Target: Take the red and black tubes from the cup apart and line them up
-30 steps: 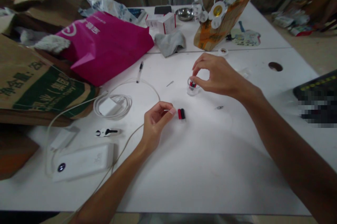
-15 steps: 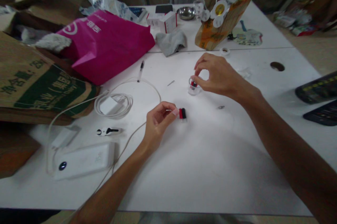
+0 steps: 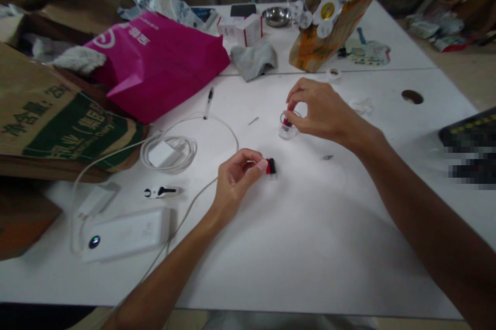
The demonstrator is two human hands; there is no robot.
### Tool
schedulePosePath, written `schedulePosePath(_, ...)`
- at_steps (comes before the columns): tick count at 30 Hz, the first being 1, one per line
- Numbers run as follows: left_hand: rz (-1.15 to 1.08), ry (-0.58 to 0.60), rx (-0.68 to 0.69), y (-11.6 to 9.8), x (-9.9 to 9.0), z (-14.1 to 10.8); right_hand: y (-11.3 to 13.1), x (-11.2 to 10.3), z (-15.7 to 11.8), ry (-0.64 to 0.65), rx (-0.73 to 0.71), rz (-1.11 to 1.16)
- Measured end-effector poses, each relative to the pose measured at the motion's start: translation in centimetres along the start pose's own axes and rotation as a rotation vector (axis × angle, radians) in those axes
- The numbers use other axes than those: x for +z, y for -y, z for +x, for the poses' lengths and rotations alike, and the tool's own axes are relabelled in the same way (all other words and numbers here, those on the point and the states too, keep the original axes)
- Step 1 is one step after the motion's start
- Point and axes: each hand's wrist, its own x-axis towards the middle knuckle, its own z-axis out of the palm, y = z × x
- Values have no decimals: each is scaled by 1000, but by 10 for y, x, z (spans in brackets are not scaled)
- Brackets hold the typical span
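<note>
My left hand [image 3: 238,174] is low over the middle of the table, thumb and forefinger pinched on a small red and black piece [image 3: 272,166]. Something clear shows under that piece. Farther off and to the right, my right hand [image 3: 323,112] is closed in a pinch at the rim of a small clear round container [image 3: 287,131]. Red and dark bits show inside it, just below the thumb. What the right fingertips hold is too small to make out. A thin metal bit [image 3: 253,121] and a small dark-edged bit [image 3: 327,157] lie nearby.
To the left are a coiled white cable [image 3: 189,157], a white power bank [image 3: 127,234], a black-and-white tool [image 3: 160,192] and a pen [image 3: 208,103]. Behind stand a magenta bag [image 3: 166,61], grey cloth [image 3: 253,60] and brown paper bag [image 3: 313,48]. A table hole [image 3: 413,96] is at right.
The left thumb now overlaps the red side of the small piece, where before it was at its edge. The right hand has hardly moved. The whole view has shifted slightly.
</note>
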Motion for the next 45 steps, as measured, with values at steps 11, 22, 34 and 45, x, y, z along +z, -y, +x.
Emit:
schedulePosePath(11, 7, 6, 6, -1, 1, 0, -1, -1, 1, 26, 0, -9)
schedulePosePath(22, -24, 39, 18, 2, -1, 1, 5, -8, 1, 3, -1, -38)
schedulePosePath(34, 2, 26, 11, 1, -1, 0, 16, -37, 5, 9, -13, -49)
schedulePosePath(45, 2, 39, 15, 2, 0, 0, 38, -69, 4, -95, -56, -64)
